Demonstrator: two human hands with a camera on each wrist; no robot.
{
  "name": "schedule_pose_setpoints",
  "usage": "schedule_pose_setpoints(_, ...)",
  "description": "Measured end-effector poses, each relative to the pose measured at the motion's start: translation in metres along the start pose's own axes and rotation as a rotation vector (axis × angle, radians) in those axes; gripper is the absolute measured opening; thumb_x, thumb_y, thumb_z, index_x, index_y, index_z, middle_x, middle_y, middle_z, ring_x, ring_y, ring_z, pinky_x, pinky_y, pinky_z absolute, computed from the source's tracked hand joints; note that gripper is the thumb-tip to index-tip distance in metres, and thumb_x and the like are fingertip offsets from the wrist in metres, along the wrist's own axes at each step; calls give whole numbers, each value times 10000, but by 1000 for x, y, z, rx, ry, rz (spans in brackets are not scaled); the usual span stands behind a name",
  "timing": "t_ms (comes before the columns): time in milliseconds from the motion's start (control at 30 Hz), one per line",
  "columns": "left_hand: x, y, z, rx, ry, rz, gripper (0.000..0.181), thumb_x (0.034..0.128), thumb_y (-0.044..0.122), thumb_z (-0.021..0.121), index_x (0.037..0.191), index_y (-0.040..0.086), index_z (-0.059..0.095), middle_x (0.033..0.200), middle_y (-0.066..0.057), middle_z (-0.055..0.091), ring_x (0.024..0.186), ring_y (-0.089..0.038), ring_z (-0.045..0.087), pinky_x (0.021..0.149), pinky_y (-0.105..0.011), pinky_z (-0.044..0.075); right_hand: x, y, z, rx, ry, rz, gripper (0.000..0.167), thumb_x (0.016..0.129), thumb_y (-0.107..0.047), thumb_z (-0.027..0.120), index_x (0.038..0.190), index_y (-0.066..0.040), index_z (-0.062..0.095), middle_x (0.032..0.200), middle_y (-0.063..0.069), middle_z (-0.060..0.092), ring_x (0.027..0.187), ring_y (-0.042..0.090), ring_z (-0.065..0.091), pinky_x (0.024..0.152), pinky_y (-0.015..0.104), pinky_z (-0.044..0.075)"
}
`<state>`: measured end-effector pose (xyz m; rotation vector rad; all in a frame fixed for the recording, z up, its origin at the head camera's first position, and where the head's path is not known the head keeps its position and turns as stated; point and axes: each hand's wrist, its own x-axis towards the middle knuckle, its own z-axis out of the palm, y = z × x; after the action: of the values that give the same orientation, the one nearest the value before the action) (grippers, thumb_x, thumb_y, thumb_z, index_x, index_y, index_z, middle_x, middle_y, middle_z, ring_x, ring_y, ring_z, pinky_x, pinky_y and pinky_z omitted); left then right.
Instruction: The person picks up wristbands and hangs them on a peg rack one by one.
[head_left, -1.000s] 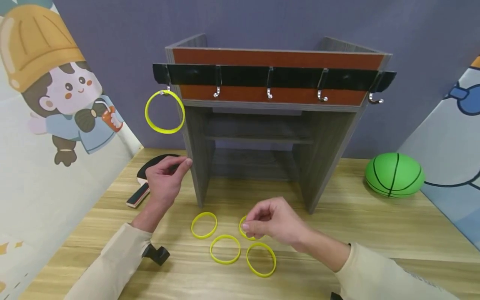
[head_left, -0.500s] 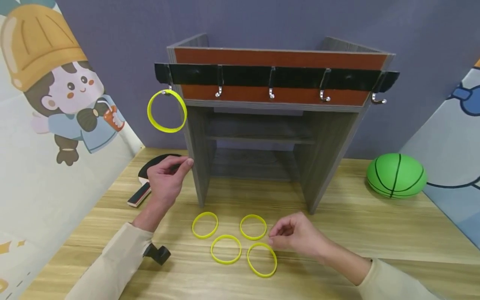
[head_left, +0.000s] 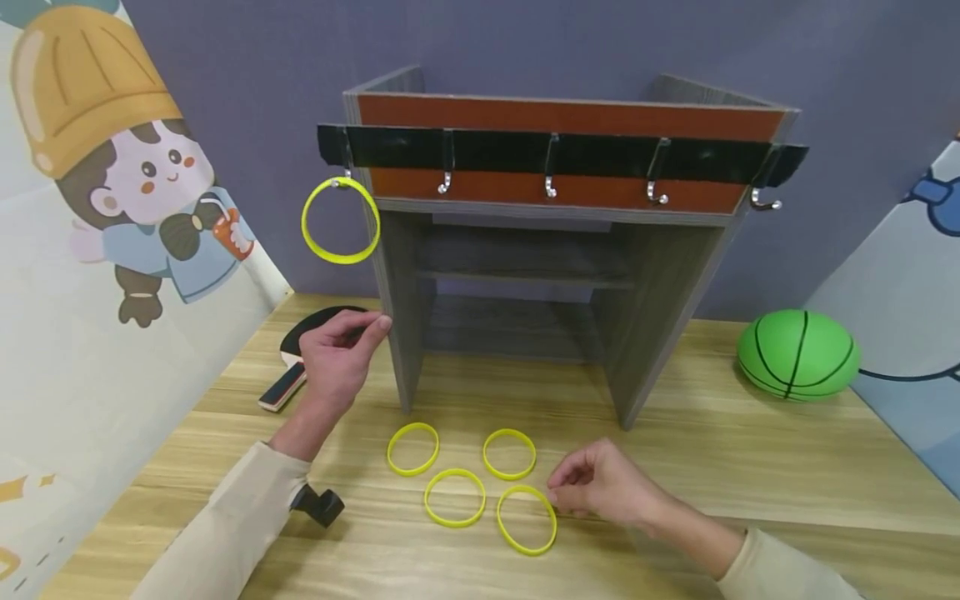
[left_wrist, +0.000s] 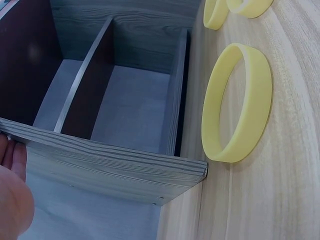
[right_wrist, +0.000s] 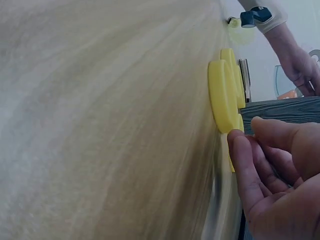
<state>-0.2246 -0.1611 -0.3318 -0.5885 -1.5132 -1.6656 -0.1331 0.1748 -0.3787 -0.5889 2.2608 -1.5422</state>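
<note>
Thumb and fingertips of my left hand [head_left: 336, 358] meet the front edge of the grey shelf's left side panel [head_left: 397, 333]; in the left wrist view the fingers [left_wrist: 16, 160] lie against its outer face. My right hand [head_left: 611, 487] is low over the table, its bent fingertips at the right rim of the front right yellow ring [head_left: 555, 525]. A small gap parts its thumb and index finger [right_wrist: 241, 150] in the right wrist view; whether they touch the ring is unclear. More yellow rings [head_left: 454, 524] lie flat nearby. Another yellow ring [head_left: 341, 258] hangs from the leftmost hook.
Four silver hooks on the black strip [head_left: 502, 152] bear no ring, so several line the shelf front. A paddle [head_left: 283, 386] lies behind my left hand, partly covered by it. A green ball [head_left: 798, 355] rests on the right of the table [head_left: 750, 467].
My right hand has moved right and toward me, away from the back right ring to the front right one. The left hand stays at the panel. The view has shifted slightly.
</note>
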Motion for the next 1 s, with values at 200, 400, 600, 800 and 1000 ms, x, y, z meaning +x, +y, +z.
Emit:
schedule_pose_setpoints(200,-1,-1,0,22,-6,5,108,762,-47,761,828,-110,705,733,-105,665,569,-99,535,483,-165,386,0,4,4,44,-44,50,128,774,-9,754,859,51,680,718,118,644,603,189,600,497,281,513)
schedule_pose_setpoints(400,0,1,0,-20,-11,-3,81,754,-141,717,831,-136,692,737,-103,667,571,-97,537,486,-165,389,0,3,6,21,-69,84,154,769,-34,771,878,22,677,734,97,622,611,202,593,498,323,526)
schedule_pose_setpoints(600,1,14,4,-44,-15,-3,90,737,-220,669,823,-203,647,728,-112,663,583,-86,544,502,-157,398,4,3,8,-9,-48,91,142,759,-24,776,840,12,665,710,89,605,606,213,602,479,325,523)
schedule_pose_setpoints(800,1,13,5,-22,-12,-3,90,735,-208,683,819,-189,657,726,-129,660,575,-75,534,493,-154,390,8,5,9,-17,-32,94,139,744,9,772,794,1,643,677,90,600,577,217,608,469,332,523)
schedule_pose_setpoints(1000,0,0,-1,20,-18,1,87,757,-106,736,835,-121,700,739,-110,665,562,-89,521,476,-167,376,10,4,9,-5,-36,117,150,726,36,764,797,8,635,667,97,598,556,203,606,466,330,520)
